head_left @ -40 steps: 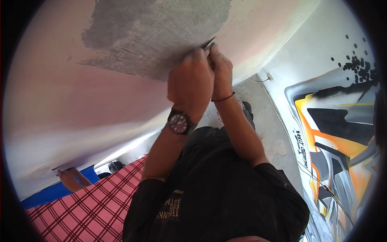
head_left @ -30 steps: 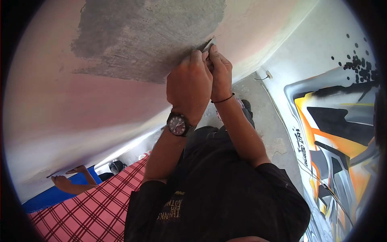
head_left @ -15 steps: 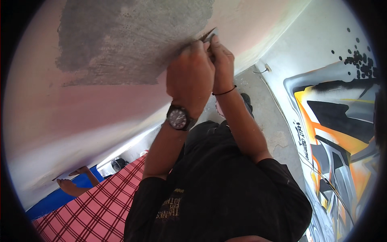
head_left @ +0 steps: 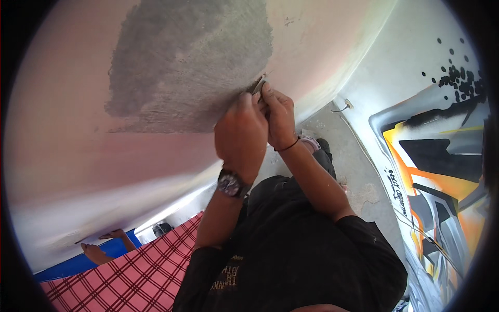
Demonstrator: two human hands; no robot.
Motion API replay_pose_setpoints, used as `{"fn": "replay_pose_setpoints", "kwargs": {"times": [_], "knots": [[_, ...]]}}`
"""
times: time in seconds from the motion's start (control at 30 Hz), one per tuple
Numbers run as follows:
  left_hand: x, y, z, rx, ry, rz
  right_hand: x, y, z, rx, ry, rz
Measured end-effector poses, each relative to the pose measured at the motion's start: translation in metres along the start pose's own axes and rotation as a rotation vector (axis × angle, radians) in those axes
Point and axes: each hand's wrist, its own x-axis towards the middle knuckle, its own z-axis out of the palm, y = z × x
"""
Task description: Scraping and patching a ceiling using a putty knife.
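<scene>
Both my hands are closed on a thin, flat metal scraper (head_left: 260,83), which they press against the pinkish wall (head_left: 156,158). My left hand (head_left: 240,130), with a dark watch on its wrist, grips the left side; its knuckles face up and hide much of the tool. My right hand (head_left: 279,117), with a thin black band on its wrist, pinches the right side, thumb on top. The blade lies at the lower right edge of a rough grey patch (head_left: 192,62) on the wall. Whether it has a handle I cannot tell.
Left of me, a person in a red checked garment (head_left: 135,260) works low on the same wall with both hands (head_left: 96,253). A painted wall (head_left: 442,171) stands at right, with a cable coming out of it (head_left: 347,105). Grey concrete floor (head_left: 364,190) lies between.
My hands and the scraper have moved down and left along the edge of the grey patch. The whole view has shifted slightly as well. Both hands keep their hold.
</scene>
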Motion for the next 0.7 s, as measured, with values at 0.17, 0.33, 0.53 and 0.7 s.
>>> {"fn": "replay_pose_setpoints", "kwargs": {"times": [0.17,0.33,0.53,0.7], "knots": [[-0.009,0.004,-0.001,0.014,0.011,0.001,-0.010,-0.002,-0.002,-0.017,0.009,0.029],[0.000,0.001,-0.002,0.054,-0.044,-0.005,0.001,0.008,0.007,0.142,0.017,0.063],[-0.004,-0.002,-0.006,0.043,-0.060,-0.021,-0.010,0.003,0.005,0.064,-0.011,0.041],[0.005,0.012,0.009,0.063,0.013,0.000,0.005,-0.003,0.006,0.092,0.008,-0.044]]}}
